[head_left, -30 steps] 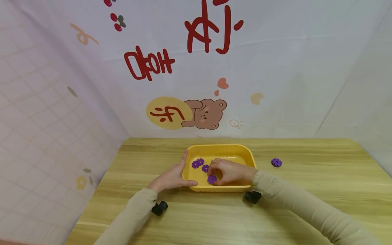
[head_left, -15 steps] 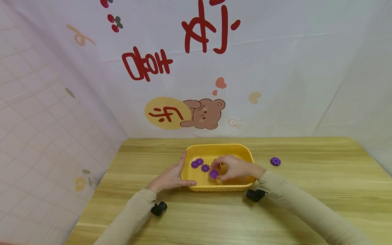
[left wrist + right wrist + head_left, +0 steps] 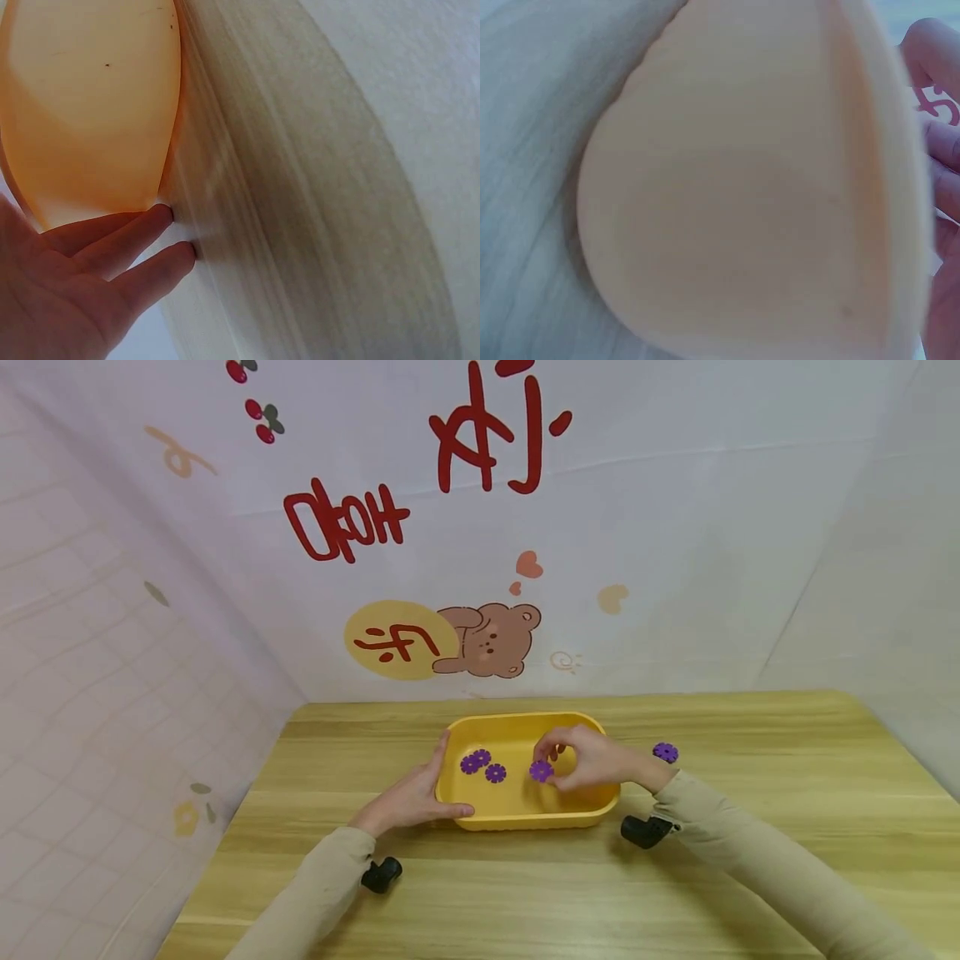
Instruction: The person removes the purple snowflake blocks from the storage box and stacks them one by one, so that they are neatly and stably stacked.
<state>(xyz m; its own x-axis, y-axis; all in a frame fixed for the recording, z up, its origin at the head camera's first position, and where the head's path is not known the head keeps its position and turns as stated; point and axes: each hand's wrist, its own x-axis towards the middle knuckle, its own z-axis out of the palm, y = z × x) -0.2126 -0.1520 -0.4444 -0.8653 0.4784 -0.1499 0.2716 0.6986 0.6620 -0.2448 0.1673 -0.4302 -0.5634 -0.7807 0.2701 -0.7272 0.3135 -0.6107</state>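
While the left hand (image 3: pixel 408 797) grips the left end of the yellow bin (image 3: pixel 536 820), with its thumb over the near rim and its fingers spread along the outside, the right hand (image 3: pixel 592 758) pinches a purple disc (image 3: pixel 541 772) between thumb and bent fingers, the gap between them nearly closed. That disc is over the right half of the bin; how high it sits above the floor is hard to tell. Toward the bin's left lie two overlapping discs (image 3: pixel 470 764), with a single disc (image 3: pixel 496 773) just to their right. On the wooden table (image 3: pixel 495 902), right of the bin, more purple pieces (image 3: pixel 664 750) lie partly hidden by the right wrist. Seen from the right wrist, the bin's wall blocks the pinched disc. Beyond the table's far edge hangs a white backdrop (image 3: pixel 675 527) printed with a bear (image 3: pixel 497 641).
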